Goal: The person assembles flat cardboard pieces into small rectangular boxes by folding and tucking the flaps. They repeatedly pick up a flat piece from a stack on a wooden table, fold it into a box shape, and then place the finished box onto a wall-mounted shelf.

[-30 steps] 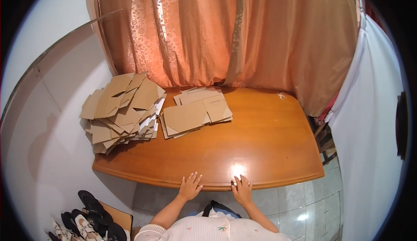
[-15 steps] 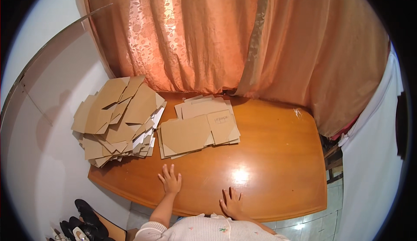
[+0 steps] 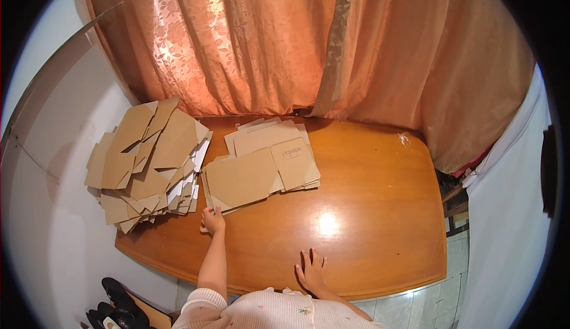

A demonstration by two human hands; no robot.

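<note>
Flattened brown cardboard boxes (image 3: 240, 180) lie in a low stack at the middle left of the wooden table. My left hand (image 3: 213, 220) has its fingers closed at the near left corner of the top flattened box; the fingertips are partly hidden, and the box still rests on the stack. Palm down near the front edge, my right hand (image 3: 312, 271) has its fingers spread on the bare tabletop and holds nothing. A taller, untidy pile of flattened cardboard boxes (image 3: 142, 157) stands left of the low stack, with some white faces showing on its right side.
The wooden table (image 3: 368, 222) has a curved front edge and a bright light reflection. Orange curtains (image 3: 267, 44) hang behind it. A white cloth (image 3: 504, 180) hangs on the right. Black shoes (image 3: 119, 302) sit at the lower left by the white wall (image 3: 53, 228).
My left hand has moved forward and left from the bare tabletop to the stack's near corner, and its fingers have closed. My right hand stays spread on the table. The view has shifted slightly.
</note>
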